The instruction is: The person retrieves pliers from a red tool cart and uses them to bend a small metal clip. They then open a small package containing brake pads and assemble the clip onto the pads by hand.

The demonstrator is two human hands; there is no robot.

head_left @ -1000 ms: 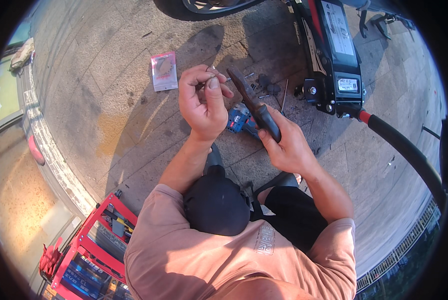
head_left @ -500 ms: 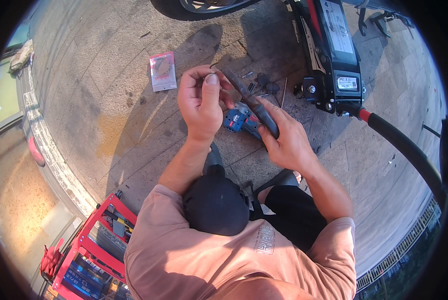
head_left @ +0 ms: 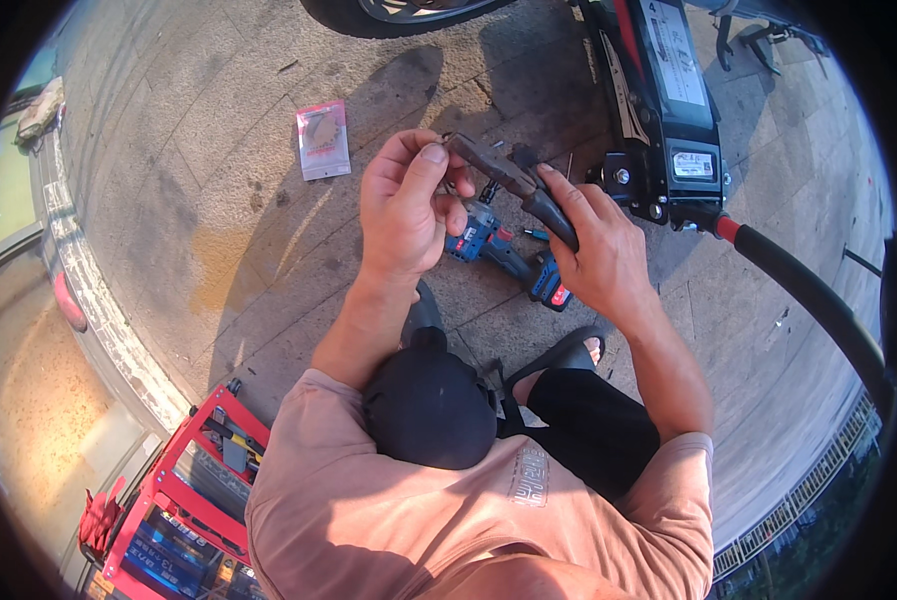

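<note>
My left hand [head_left: 400, 210] is closed, thumb against fingertips, pinching a small thin dark piece like a bent wire, mostly hidden by the fingers. My right hand [head_left: 608, 250] grips worn, rusty-brown pliers [head_left: 493, 165] by their dark handles. The pliers slant up and leftward, with their tip meeting the small piece at my left fingertips. Below both hands, a blue cordless power driver [head_left: 503, 258] with a dark bit lies on the paving.
A clear packet with a pink top [head_left: 322, 140] lies left of my hands. To the right stands a black floor jack [head_left: 673, 120] with a long handle [head_left: 808, 285]. A tire [head_left: 368, 22] is at the top edge, a red rack [head_left: 183, 500] at lower left.
The pliers have swung so their tip is now at the left fingertips, where the thin piece stuck out before. My right hand has shifted right, uncovering more of the driver.
</note>
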